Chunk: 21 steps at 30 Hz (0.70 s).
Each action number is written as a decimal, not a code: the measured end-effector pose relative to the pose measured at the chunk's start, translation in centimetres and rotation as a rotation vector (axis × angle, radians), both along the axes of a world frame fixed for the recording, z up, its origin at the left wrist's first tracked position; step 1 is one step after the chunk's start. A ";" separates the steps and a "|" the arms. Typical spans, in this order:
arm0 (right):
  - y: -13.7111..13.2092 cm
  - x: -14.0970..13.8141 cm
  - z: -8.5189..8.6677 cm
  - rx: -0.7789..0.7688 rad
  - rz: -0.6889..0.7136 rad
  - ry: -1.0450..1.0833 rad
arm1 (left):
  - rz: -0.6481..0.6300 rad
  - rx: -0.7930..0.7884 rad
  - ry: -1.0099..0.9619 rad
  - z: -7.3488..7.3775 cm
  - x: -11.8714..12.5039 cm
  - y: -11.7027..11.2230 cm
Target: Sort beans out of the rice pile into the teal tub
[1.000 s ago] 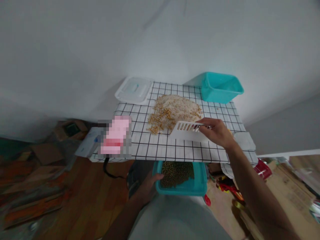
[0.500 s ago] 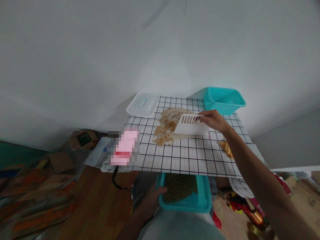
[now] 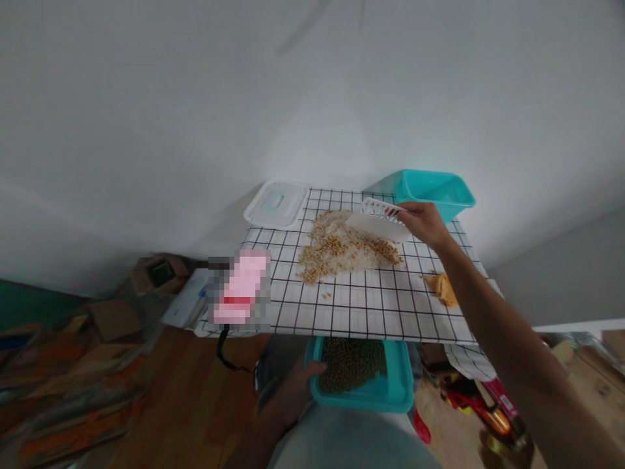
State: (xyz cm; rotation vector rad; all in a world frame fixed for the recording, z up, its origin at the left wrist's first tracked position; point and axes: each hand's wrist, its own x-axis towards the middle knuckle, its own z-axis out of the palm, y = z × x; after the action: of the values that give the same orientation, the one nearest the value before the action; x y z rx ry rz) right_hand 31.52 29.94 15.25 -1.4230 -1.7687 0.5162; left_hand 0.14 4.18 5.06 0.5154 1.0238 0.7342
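Observation:
My right hand (image 3: pixel 424 223) is closed on a white slotted scoop (image 3: pixel 378 220), held over the far edge of a heap of rice and yellow beans (image 3: pixel 347 248) on the black-and-white checked tablecloth (image 3: pixel 361 306). My left hand (image 3: pixel 297 385) grips the left rim of a teal tray (image 3: pixel 364 396) full of green beans (image 3: pixel 352 363), held under the table's near edge.
An empty teal tub (image 3: pixel 432 193) stands at the table's far right corner. A white lidded box (image 3: pixel 276 203) sits far left. An orange scrap (image 3: pixel 442 288) lies on the right. A blurred pink object (image 3: pixel 239 286) sits on the left edge. Clutter covers the floor.
My right hand moved the scoop from the near side of the heap up and away to its far edge, uncovering the grains. The left hand and tray stayed under the table edge.

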 end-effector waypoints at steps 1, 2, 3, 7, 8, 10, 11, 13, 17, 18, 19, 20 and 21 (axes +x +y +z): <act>-0.3 -0.1 -0.3 0.013 -0.014 -0.021 | -0.004 -0.005 0.007 -0.1 -0.1 0.0; -0.6 -0.2 -0.5 0.023 -0.023 -0.042 | -0.008 -0.010 0.001 -0.4 -0.2 -0.1; -1.0 -0.3 -0.7 0.032 -0.029 -0.062 | -0.017 -0.014 -0.012 -0.8 -0.4 -0.2; -3.0 -1.1 -0.8 0.069 -0.034 -0.110 | -0.040 0.071 0.026 -2.9 -1.1 -0.5; -3.5 -1.3 -0.7 0.075 -0.032 -0.115 | -0.055 0.105 0.050 -3.2 -1.2 -0.5; -4.5 -1.6 -0.4 0.084 -0.026 -0.120 | -0.082 0.140 0.062 -3.6 -1.4 -0.5; -5.0 -1.7 -0.3 0.087 -0.024 -0.121 | -0.091 0.135 0.053 -3.5 -1.4 -0.4; -5.9 -1.9 -0.1 0.098 -0.025 -0.115 | -0.099 0.124 0.053 -3.2 -1.3 -0.2; -8.1 -2.4 0.3 0.119 -0.036 -0.084 | -0.132 0.181 0.126 -2.8 -1.1 0.0; -8.8 -2.5 0.4 0.124 -0.038 -0.078 | -0.141 0.188 0.131 -2.9 -1.2 0.1; -9.6 -2.6 0.6 0.130 -0.040 -0.074 | -0.148 0.191 0.130 -3.1 -1.3 0.1; -10.4 -2.6 0.8 0.140 -0.042 -0.071 | -0.153 0.202 0.133 -3.3 -1.4 0.1; -11.3 -2.6 1.0 0.152 -0.042 -0.068 | -0.160 0.228 0.145 -3.7 -1.5 0.1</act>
State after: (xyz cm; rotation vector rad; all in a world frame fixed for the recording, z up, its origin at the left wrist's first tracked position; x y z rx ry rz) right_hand 28.91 18.60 16.28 -1.3823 -1.7876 0.3079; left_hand -1.39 4.31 1.40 0.8487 1.0244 0.6813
